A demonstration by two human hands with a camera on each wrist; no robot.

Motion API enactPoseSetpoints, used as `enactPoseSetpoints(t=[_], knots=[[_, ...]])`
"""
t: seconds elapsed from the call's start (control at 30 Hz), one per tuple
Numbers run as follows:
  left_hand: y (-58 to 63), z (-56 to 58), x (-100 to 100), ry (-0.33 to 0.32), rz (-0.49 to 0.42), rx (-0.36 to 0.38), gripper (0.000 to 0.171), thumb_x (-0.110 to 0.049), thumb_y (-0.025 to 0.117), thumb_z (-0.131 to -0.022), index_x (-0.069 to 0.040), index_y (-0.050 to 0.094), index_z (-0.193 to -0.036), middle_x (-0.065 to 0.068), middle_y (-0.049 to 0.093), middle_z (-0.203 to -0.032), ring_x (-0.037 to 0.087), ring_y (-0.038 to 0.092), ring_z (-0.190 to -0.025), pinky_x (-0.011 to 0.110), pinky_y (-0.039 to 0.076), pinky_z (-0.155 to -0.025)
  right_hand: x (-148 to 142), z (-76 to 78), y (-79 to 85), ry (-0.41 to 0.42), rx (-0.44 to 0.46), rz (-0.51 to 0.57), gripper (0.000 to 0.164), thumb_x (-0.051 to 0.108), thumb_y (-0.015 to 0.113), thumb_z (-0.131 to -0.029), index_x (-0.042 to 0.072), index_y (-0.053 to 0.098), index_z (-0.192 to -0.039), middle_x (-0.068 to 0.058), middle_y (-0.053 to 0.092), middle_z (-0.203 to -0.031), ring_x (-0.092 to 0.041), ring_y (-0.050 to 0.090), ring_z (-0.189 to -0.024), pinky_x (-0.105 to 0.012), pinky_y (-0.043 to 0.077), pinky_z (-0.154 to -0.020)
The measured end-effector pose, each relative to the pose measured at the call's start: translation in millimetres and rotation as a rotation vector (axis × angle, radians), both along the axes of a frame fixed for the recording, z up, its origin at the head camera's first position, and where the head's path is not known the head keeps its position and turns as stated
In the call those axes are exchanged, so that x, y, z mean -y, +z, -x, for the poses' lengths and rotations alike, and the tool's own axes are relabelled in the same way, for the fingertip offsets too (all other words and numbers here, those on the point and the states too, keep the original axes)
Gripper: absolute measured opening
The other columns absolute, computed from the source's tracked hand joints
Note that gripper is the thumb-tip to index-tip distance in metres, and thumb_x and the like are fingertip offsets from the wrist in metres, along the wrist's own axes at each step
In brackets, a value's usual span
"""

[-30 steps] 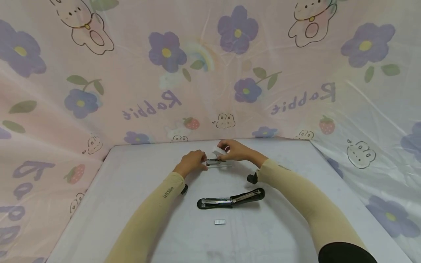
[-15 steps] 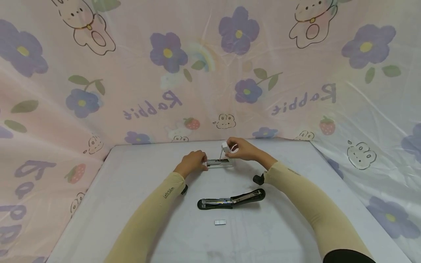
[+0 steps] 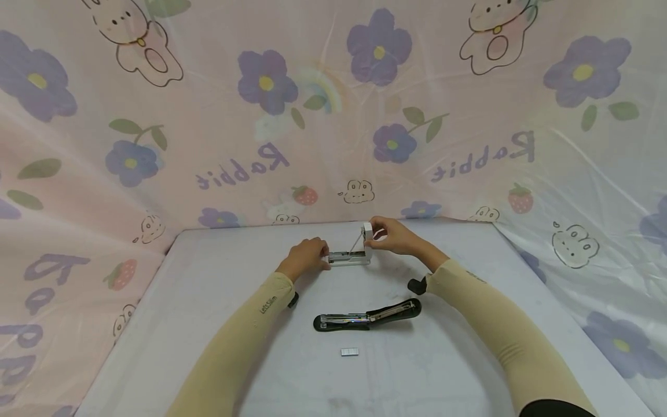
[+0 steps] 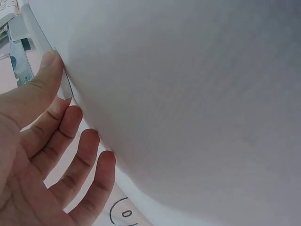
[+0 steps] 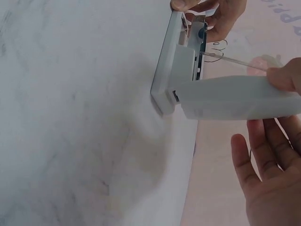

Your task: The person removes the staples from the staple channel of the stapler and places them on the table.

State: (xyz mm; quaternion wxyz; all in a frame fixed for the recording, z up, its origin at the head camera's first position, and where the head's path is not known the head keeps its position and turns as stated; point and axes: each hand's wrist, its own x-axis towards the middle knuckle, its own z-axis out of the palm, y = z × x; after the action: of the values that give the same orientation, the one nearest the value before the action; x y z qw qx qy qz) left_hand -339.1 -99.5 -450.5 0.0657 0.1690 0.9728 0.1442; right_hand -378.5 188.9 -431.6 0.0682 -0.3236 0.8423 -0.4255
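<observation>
A white stapler point(image 3: 350, 258) stood opened on the table point(image 3: 292, 370), its base point(image 5: 165, 70) lying flat and its top arm point(image 5: 225, 100) raised nearly upright at the right end in the head view. A thin rod point(image 5: 235, 62) slanted from the arm down to the metal magazine point(image 5: 197, 33). Judged from this posture, the step in hand was the opening of the stapler to expose the magazine. Done well, it called for pinning the base flat at the end away from the hinge while swinging the arm straight, without sideways twist; the slender rod probably deserved a gentle pull, since force might have bent or unhooked it.

The left grip point(image 3: 305, 256), a person's bare hand, was clamped on the base's left end, thumb opposed to fingers. The right grip point(image 3: 394, 236) was clamped on the raised arm, thumb on one edge and fingers at the opposite edge. The white stapler thus lay between the two grips, touching both. Nearer the person, well apart from either grip, lay an opened black stapler point(image 3: 367, 318) and, closer again, a small strip of staples point(image 3: 350, 352).
</observation>
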Motion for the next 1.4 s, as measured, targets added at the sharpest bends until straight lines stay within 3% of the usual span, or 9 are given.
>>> enactPoseSetpoints(t=[0.2,0.37,0.63,0.8,1.07,1.13,1.4], knots=[[-1.8,1.7,-1,-0.010,-0.012,0.001,0.036,-0.031,0.089,-0.091,-0.010,0.071,-0.113,0.002,0.067,-0.106,0.021,0.062,-0.097,0.047,0.054,-0.093,-7,-0.3,-3.3,-0.021,0.007,0.024,0.027,0.004,0.080,-0.096,-0.003,0.063,-0.116,-0.021,0.067,-0.116,-0.035,0.066,-0.114,-0.052,0.054,-0.103],[-2.1,1.8,-1,0.000,-0.005,0.004,0.035,-0.031,0.089,-0.091,-0.011,0.071,-0.112,0.001,0.067,-0.107,0.021,0.062,-0.098,0.045,0.054,-0.093,-13,-0.4,-5.4,-0.046,0.009,0.022,0.030,0.001,0.079,-0.096,-0.004,0.061,-0.120,-0.023,0.065,-0.119,-0.042,0.066,-0.117,-0.057,0.053,-0.103],[-1.4,0.7,0,-0.008,-0.015,0.012,0.034,-0.032,0.088,-0.091,-0.012,0.071,-0.113,0.001,0.068,-0.110,0.021,0.063,-0.100,0.044,0.055,-0.093,-11,-24.5,18.6,-0.020,0.007,0.030,0.027,0.001,0.077,-0.097,-0.005,0.061,-0.118,-0.018,0.065,-0.117,-0.040,0.066,-0.114,-0.052,0.056,-0.101],[-4.2,3.1,0,0.004,-0.014,0.017,0.035,-0.032,0.088,-0.091,-0.012,0.071,-0.114,0.001,0.068,-0.110,0.020,0.062,-0.099,0.043,0.054,-0.093,-12,-28.6,21.7,-0.021,0.016,0.049,0.027,0.000,0.077,-0.098,-0.007,0.061,-0.119,-0.019,0.066,-0.118,-0.041,0.066,-0.115,-0.052,0.055,-0.101],[-2.2,1.5,1,0.014,-0.015,0.015,0.034,-0.032,0.089,-0.091,-0.013,0.070,-0.111,0.000,0.066,-0.108,0.020,0.059,-0.097,0.043,0.053,-0.091,-30,-0.6,-8.5,-0.036,0.004,0.035,0.027,0.007,0.080,-0.097,0.001,0.067,-0.120,-0.016,0.067,-0.124,-0.021,0.068,-0.103,-0.045,0.055,-0.102],[-3.0,1.9,2,0.017,-0.010,0.013,0.034,-0.033,0.089,-0.090,-0.013,0.070,-0.110,-0.001,0.066,-0.107,0.020,0.059,-0.096,0.043,0.053,-0.091,-36,-0.5,-11.5,-0.053,-0.004,0.027,0.027,0.006,0.080,-0.097,0.001,0.069,-0.121,-0.015,0.066,-0.121,-0.018,0.067,-0.099,-0.046,0.055,-0.102],[-6.3,5.9,1,0.010,0.005,0.005,0.033,-0.033,0.089,-0.090,-0.014,0.069,-0.109,-0.001,0.065,-0.106,0.019,0.058,-0.094,0.043,0.053,-0.089,-55,-0.9,-20.2,-0.078,-0.002,0.033,0.027,0.001,0.081,-0.095,0.001,0.071,-0.120,-0.016,0.067,-0.117,-0.016,0.066,-0.097,-0.025,0.053,-0.089]])
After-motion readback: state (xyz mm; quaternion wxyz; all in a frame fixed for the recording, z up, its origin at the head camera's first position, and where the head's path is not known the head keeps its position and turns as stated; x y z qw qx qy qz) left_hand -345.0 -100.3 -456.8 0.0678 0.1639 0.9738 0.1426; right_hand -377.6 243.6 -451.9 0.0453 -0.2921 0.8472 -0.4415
